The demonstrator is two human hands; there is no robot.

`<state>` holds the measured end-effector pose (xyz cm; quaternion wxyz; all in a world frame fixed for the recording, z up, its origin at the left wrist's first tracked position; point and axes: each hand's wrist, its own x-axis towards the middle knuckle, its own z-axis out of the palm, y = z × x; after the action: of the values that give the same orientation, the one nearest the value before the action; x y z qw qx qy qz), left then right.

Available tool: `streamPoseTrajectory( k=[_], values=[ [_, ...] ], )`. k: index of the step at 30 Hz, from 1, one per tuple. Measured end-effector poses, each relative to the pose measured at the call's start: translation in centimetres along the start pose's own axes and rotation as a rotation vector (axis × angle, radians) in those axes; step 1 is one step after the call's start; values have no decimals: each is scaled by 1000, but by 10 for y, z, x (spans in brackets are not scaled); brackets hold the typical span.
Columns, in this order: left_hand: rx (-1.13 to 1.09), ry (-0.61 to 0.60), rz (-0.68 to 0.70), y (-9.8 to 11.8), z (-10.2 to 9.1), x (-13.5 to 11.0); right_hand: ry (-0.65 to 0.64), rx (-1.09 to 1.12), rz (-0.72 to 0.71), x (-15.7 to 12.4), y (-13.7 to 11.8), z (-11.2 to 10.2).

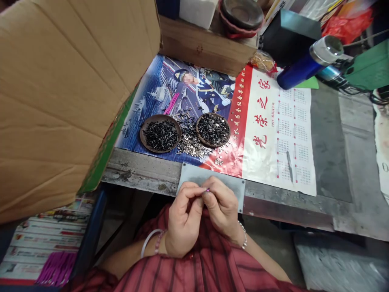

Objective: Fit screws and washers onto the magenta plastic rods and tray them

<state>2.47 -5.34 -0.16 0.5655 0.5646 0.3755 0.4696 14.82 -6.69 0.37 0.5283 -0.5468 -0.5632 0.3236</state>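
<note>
My left hand (pixel 186 219) and my right hand (pixel 221 207) meet in front of my body at the table's edge, fingertips pinched together. A small purple piece (pixel 208 190) shows between them; the fingers cover most of it, so its kind is unclear. Beyond them, a round dish (pixel 142 142) holds slim black pin-like parts (pixel 161 134). To its right, a second dish (pixel 198 140) carries black parts mixed with small shiny rings. Loose metal rings (pixel 193 144) lie scattered between the dishes. Several pink strips (pixel 172 104) rest behind the left dish.
A large cardboard box (pixel 67 93) rises at the left. A calendar poster (pixel 261 162) covers the tabletop, with a pen (pixel 289 166) on it. At the back right stands a tilted blue flask (pixel 299 69). More purple strips (pixel 57 267) lie low at the left.
</note>
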Motion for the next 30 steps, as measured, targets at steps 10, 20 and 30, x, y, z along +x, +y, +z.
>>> streamPoseTrajectory(
  k=[10,20,30],
  values=[
    [-7,9,13,0,-1,-2,47,107,18,-2,0,-1],
    [8,46,34,-2,-2,-1,160,-13,-26,-10,-3,5],
    [-26,27,18,-6,-5,-4,195,49,75,-6,-9,10]
  ],
)
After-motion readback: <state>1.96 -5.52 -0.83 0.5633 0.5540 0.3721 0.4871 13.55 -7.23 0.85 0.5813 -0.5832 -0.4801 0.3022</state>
